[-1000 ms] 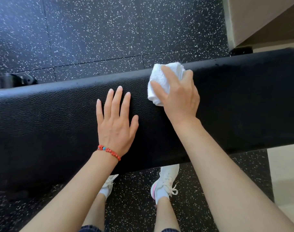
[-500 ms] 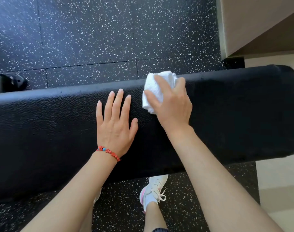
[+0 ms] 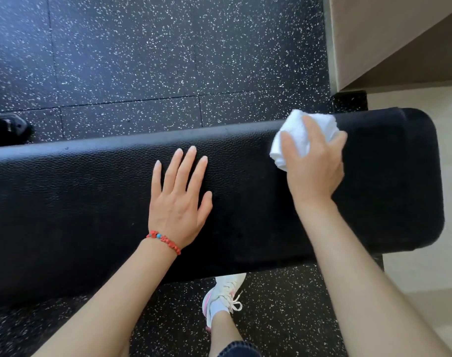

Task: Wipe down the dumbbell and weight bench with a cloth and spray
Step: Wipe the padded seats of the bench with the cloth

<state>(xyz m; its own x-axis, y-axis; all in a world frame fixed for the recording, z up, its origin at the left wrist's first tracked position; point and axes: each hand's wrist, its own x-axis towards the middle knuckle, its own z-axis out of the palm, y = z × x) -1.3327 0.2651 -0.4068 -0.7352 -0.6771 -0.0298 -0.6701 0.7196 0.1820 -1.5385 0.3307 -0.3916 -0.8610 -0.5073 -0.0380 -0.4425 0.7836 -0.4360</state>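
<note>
A black padded weight bench (image 3: 78, 202) runs across the view from left to right, its rounded end at the right. My left hand (image 3: 179, 199) lies flat on the middle of the pad, fingers spread, a red bead bracelet on the wrist. My right hand (image 3: 315, 163) presses a bunched white cloth (image 3: 300, 136) onto the pad near the far edge, close to the bench's right end. No dumbbell or spray bottle shows clearly.
Black speckled rubber floor (image 3: 142, 60) lies beyond and below the bench. A dark object (image 3: 8, 130) sits on the floor at the far left. A beige wall base (image 3: 387, 42) stands at the top right, pale flooring to the right. My white shoe (image 3: 223, 295) is under the bench's near edge.
My right hand has slid the cloth to the right along the far edge of the pad, toward the bench's end. My left hand has stayed flat in place.
</note>
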